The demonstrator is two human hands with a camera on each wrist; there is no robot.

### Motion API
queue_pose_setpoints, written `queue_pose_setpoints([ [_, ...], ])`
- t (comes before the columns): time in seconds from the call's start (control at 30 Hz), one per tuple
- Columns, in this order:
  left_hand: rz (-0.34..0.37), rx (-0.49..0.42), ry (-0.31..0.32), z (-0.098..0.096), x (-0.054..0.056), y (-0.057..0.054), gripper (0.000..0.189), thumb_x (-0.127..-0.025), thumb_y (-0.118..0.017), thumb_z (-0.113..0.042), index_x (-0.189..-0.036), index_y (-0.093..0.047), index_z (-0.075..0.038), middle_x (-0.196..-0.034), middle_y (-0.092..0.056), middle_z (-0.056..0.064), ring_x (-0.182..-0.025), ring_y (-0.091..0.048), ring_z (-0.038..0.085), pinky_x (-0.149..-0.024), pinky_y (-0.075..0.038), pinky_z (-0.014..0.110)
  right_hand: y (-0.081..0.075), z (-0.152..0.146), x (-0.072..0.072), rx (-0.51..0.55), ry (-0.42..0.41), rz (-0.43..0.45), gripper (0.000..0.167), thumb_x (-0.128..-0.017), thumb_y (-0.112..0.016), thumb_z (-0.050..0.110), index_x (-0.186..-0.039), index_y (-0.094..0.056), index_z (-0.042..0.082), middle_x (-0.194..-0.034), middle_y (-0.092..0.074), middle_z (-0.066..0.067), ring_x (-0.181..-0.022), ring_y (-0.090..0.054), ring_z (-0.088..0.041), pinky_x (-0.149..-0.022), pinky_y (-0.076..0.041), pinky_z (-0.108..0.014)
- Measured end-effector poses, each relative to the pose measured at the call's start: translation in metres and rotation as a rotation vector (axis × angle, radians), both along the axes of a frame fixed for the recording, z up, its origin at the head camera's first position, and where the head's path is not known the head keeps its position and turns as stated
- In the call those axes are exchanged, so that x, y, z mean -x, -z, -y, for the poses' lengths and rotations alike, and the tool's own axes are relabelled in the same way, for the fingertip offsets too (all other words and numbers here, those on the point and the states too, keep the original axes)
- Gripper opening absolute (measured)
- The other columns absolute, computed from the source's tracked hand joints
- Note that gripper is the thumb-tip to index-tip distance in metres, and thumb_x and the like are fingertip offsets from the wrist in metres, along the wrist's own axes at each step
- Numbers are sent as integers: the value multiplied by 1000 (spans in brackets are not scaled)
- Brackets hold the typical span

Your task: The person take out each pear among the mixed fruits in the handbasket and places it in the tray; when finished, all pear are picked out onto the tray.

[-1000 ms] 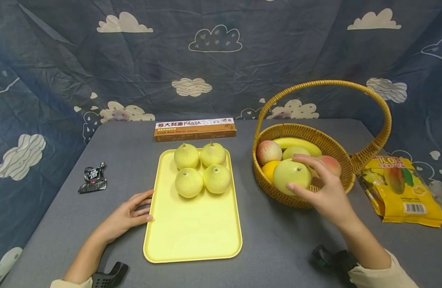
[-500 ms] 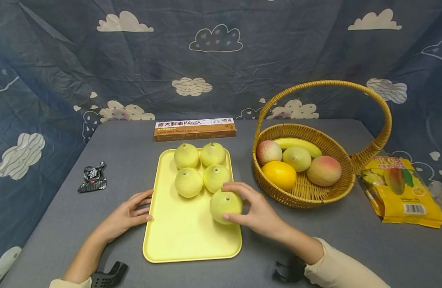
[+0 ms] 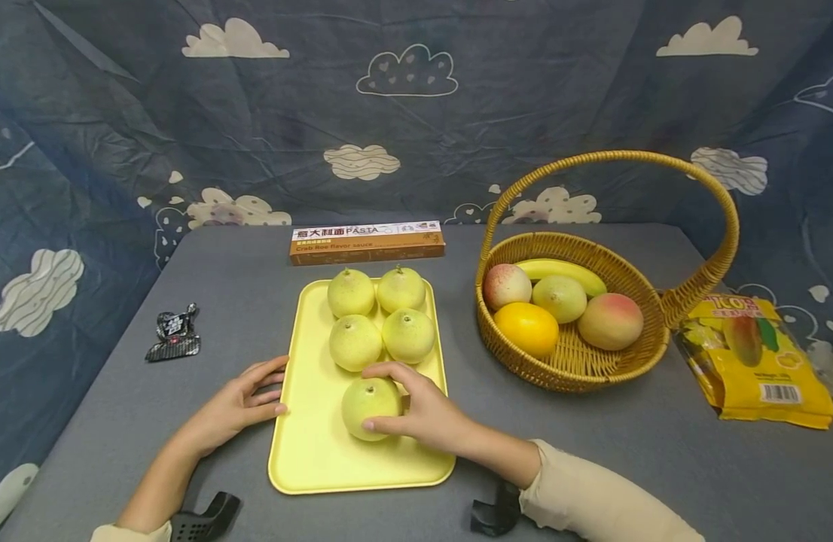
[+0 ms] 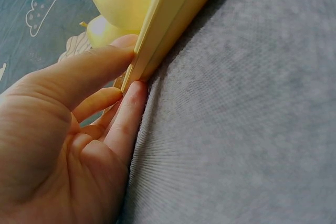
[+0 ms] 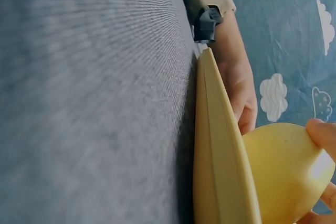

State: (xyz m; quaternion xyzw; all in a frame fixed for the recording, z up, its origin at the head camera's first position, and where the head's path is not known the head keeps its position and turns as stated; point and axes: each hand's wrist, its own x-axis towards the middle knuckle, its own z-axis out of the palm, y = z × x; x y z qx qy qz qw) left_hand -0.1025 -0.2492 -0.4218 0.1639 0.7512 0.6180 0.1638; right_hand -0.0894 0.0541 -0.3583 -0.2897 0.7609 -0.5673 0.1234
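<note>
My right hand (image 3: 426, 410) grips a round pale yellow-green fruit (image 3: 365, 409) with a short stem, thumb on its near side and fingers at its far side. This fruit is close over the front half of the yellow tray (image 3: 321, 459). In the right wrist view the fruit (image 5: 286, 171) shows behind the tray's wall (image 5: 210, 156). Several matching fruits (image 3: 355, 342) stand grouped on the tray's back half. At the tray's left rim rests my left hand (image 3: 236, 406), its fingers relaxed. The left wrist view has the thumb (image 4: 100, 66) at the rim and a fingertip against the outer wall.
On the right stands a wicker basket (image 3: 572, 380) with a tall handle, holding a banana (image 3: 562, 271), peaches (image 3: 611, 321), an orange-yellow fruit (image 3: 527, 329) and a green fruit (image 3: 559, 299). Around lie a yellow mango snack bag (image 3: 755, 361), a pasta box (image 3: 367, 243) and a black wrapped packet (image 3: 175, 333).
My right hand has carried the pale green fruit leftward from over the basket, across the tray's right rim, to the front half of the tray. The left hand has stayed at the rim.
</note>
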Motion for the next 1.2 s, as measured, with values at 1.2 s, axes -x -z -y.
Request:
queue_pose_setpoints([
  [1.2,-19,-3,2,-1,0,-1,71,-82,-64,-2,-139,-23,6,-134,-23,27,-112,-43,5,-92,-42,20,-27,-93,25,-17,125,-436,63,-73,-74,3,-129,-45,5,-129,-46,-5,-119,-40,-20,-102,-33,-30],
])
